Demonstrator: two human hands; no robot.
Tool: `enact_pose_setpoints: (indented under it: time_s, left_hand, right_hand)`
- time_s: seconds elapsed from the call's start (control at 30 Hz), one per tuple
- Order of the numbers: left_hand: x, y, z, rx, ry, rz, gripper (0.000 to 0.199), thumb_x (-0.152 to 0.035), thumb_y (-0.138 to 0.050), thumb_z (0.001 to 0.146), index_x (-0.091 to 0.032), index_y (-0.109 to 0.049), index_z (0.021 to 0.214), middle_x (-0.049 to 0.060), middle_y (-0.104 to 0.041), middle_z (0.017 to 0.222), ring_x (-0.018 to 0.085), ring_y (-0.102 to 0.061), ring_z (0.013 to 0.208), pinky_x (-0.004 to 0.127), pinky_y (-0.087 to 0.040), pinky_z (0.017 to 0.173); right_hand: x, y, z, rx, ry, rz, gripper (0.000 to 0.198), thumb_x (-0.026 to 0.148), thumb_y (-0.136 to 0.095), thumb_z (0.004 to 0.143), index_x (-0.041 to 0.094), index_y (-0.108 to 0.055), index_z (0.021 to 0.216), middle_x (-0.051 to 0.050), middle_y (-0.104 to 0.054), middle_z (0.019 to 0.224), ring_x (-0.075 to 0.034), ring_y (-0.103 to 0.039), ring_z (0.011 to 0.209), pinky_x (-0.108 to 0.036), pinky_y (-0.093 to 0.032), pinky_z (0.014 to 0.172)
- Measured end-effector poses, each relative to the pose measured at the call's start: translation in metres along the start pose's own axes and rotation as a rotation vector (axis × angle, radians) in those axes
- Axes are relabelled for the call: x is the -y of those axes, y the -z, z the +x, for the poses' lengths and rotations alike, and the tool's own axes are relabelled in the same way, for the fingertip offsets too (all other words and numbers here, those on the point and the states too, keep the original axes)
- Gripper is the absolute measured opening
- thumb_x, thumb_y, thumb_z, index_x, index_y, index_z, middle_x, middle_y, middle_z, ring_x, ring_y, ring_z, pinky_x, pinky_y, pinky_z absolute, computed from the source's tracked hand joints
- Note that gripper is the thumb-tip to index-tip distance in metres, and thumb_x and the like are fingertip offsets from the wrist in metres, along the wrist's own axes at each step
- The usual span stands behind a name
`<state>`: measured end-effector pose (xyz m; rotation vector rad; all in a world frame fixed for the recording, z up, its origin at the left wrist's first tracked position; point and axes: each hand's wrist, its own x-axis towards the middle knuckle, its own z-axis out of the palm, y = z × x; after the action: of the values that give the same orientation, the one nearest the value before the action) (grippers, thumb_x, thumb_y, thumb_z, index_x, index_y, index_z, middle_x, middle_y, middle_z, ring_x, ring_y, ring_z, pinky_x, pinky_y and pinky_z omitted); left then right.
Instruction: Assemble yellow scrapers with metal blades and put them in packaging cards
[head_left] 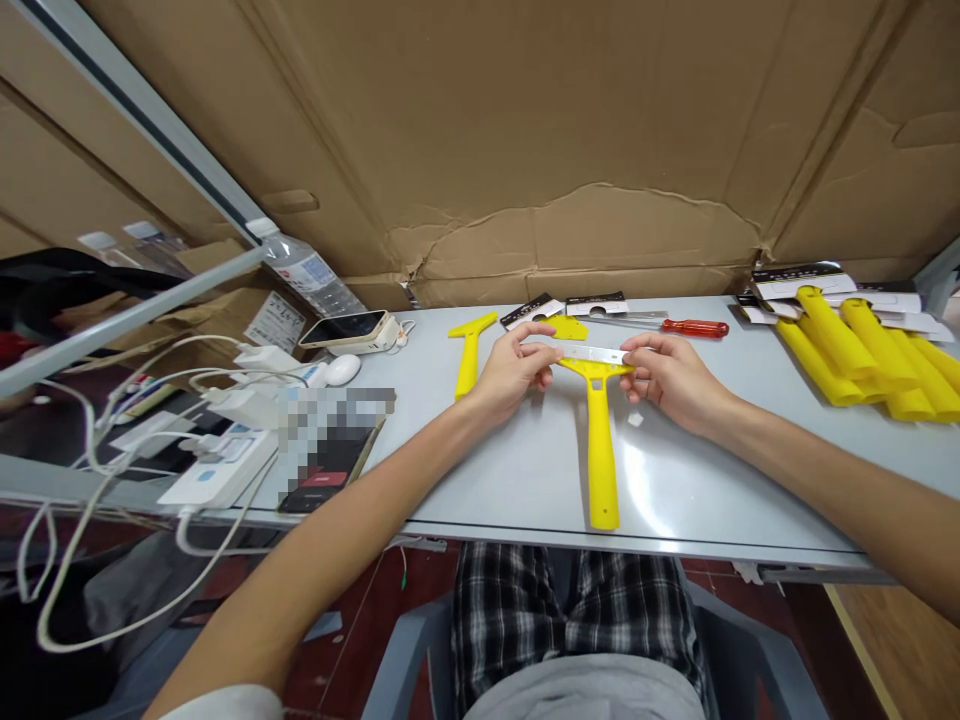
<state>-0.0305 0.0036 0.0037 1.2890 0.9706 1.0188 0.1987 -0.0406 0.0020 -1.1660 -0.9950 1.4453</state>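
Observation:
A yellow scraper handle [602, 455] lies on the table with its grip toward me and its wide head away. Along that head sits a thin metal blade [592, 353]. My left hand [517, 368] pinches the blade's left end between thumb and fingers. At the opposite end, my right hand [667, 380] is closed on the blade and the corner of the yellow head. Whether the blade is seated in the head, I cannot tell. Just below my right fingers lies a small white scrap [635, 420].
Left of my hands lies another yellow scraper handle [469, 365]. Behind them are a yellow plate [568, 327], black-and-white cards [596, 304] and a red screwdriver [694, 328]. Yellow handles [847, 345] pile up at right. Power strips [225, 470], phones [349, 330] and a bottle [311, 275] occupy the left.

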Motion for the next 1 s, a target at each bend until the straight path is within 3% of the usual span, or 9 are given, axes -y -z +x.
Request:
enact_pose_setpoints:
  time_s: [0.1, 0.3, 0.67, 0.87, 1.0]
  left_hand:
    - [-0.002, 0.001, 0.000, 0.003, -0.016, 0.011, 0.058, -0.035, -0.094, 0.067, -0.021, -0.060, 0.112, -0.008, -0.067, 0.068, 0.008, -0.056, 0.050, 0.022, -0.044, 0.051]
    - [-0.003, 0.003, -0.001, 0.083, 0.004, 0.085, 0.061, -0.041, -0.093, 0.073, -0.020, -0.059, 0.119, 0.001, -0.077, 0.086, 0.009, -0.062, 0.056, 0.025, -0.049, 0.056]
    - [0.008, 0.010, 0.007, 0.065, -0.105, 0.304, 0.036, -0.026, -0.080, 0.082, -0.020, -0.062, 0.112, -0.001, -0.072, 0.084, 0.011, -0.065, 0.056, 0.026, -0.050, 0.053]
    - [0.017, 0.013, 0.008, 0.122, -0.415, 0.689, 0.012, -0.019, -0.072, 0.087, -0.018, -0.071, 0.099, 0.002, -0.076, 0.085, 0.013, -0.070, 0.072, 0.027, -0.055, 0.069]
    - [0.017, 0.016, 0.010, 0.126, -0.505, 0.796, 0.008, -0.016, -0.068, 0.090, -0.018, -0.074, 0.095, 0.003, -0.079, 0.089, 0.015, -0.073, 0.081, 0.029, -0.057, 0.075]
  right_hand:
    - [-0.002, 0.000, 0.000, -0.024, 0.043, -0.048, 0.045, 0.028, -0.080, 0.070, 0.009, -0.065, 0.107, -0.012, -0.069, 0.094, -0.011, -0.064, 0.066, -0.025, -0.049, 0.051]
    - [0.007, 0.011, 0.006, -0.132, 0.162, -0.108, 0.033, 0.022, -0.073, 0.073, 0.009, -0.072, 0.103, -0.011, -0.069, 0.089, -0.010, -0.062, 0.063, -0.025, -0.051, 0.053]
    - [0.035, 0.053, 0.034, -0.328, 0.264, -0.074, 0.026, 0.019, -0.073, 0.074, 0.013, -0.070, 0.099, -0.006, -0.064, 0.074, -0.011, -0.062, 0.062, -0.022, -0.050, 0.054]
    - [0.031, 0.046, 0.031, -0.320, 0.219, -0.109, 0.026, 0.018, -0.071, 0.073, 0.012, -0.070, 0.099, -0.006, -0.064, 0.075, -0.010, -0.062, 0.061, -0.022, -0.050, 0.054]
    - [0.026, 0.041, 0.028, -0.294, 0.213, -0.116, 0.029, 0.020, -0.070, 0.074, 0.012, -0.072, 0.102, -0.006, -0.065, 0.076, -0.011, -0.062, 0.061, -0.022, -0.050, 0.054]
